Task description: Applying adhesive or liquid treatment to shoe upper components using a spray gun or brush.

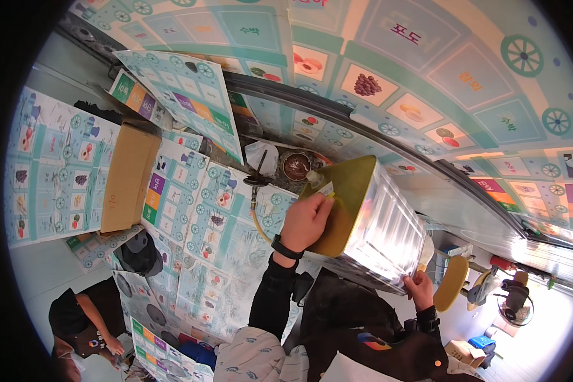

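A large rectangular metal can (385, 223), gold on its top and shiny silver along its sides, is tilted over on its side in front of me. My left hand (307, 219) is closed against the gold top; what its fingers grip there is hidden. A small white and yellow piece shows by the fingertips. My right hand (419, 290) grips the can's bottom edge. A pale spout (314, 179) on the can's top faces an open round tin (297, 167) with dark brown contents. Whether liquid runs between them I cannot tell.
Printed sheets cover the work surface (235, 223). A hose with a black fitting (256, 181) lies left of the tin. A cardboard box (130, 178) and a dark cap (139, 253) sit further left. Another person (86, 315) works at lower left. A yellow-seated stool (453, 283) stands at right.
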`<action>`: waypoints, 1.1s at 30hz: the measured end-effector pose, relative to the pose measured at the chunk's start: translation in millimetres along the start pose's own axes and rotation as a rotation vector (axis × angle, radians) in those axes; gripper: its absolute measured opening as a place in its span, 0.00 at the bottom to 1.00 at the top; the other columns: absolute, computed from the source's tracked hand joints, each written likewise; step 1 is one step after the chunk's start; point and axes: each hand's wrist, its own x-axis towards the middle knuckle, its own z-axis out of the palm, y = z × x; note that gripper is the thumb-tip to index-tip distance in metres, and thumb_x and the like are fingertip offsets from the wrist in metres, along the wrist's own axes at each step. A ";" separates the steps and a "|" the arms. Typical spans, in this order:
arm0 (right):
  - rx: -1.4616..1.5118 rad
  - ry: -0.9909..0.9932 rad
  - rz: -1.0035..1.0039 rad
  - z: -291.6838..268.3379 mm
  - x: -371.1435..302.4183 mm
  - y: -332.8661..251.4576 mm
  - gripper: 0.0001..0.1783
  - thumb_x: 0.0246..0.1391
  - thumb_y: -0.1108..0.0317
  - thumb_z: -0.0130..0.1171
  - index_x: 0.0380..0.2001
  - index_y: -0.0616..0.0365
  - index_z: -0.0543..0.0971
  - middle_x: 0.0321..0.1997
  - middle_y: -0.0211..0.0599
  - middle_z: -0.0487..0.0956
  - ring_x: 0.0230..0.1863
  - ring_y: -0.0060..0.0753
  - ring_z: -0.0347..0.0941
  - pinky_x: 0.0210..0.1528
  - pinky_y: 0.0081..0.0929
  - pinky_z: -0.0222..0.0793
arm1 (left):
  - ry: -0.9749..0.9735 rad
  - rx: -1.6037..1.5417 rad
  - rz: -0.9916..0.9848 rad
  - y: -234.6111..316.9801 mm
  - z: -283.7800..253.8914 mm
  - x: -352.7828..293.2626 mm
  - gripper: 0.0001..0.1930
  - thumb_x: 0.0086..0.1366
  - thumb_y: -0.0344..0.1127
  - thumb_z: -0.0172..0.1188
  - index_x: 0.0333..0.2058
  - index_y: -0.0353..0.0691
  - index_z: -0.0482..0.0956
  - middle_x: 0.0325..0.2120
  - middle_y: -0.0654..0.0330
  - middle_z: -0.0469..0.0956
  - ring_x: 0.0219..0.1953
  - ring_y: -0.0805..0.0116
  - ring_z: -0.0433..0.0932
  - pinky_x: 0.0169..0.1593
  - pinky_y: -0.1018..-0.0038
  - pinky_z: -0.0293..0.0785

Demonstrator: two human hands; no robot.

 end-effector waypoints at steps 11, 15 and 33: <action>0.009 -0.035 -0.018 -0.6 14.4 8.6 0.22 0.53 0.58 0.71 0.24 0.57 0.68 0.18 0.29 0.73 0.15 0.17 0.67 0.13 0.19 0.61 | -0.039 -0.023 -0.032 -4.3 3.2 -0.4 0.13 0.70 0.38 0.58 0.32 0.33 0.77 0.21 0.50 0.77 0.22 0.57 0.75 0.28 0.68 0.68; -0.039 0.003 -0.026 -3.6 6.7 -4.7 0.22 0.52 0.58 0.72 0.24 0.57 0.68 0.17 0.29 0.74 0.14 0.17 0.67 0.13 0.19 0.61 | -0.051 -0.092 -0.066 -7.7 4.2 1.2 0.13 0.71 0.38 0.58 0.32 0.32 0.77 0.20 0.55 0.77 0.21 0.69 0.72 0.29 0.72 0.67; -0.081 0.103 -0.039 0.0 -15.5 -30.9 0.23 0.49 0.58 0.75 0.20 0.58 0.69 0.18 0.33 0.78 0.16 0.18 0.71 0.15 0.20 0.63 | -0.026 -0.136 -0.066 -11.3 -8.7 2.5 0.13 0.71 0.38 0.58 0.30 0.34 0.76 0.19 0.57 0.73 0.22 0.71 0.69 0.29 0.72 0.65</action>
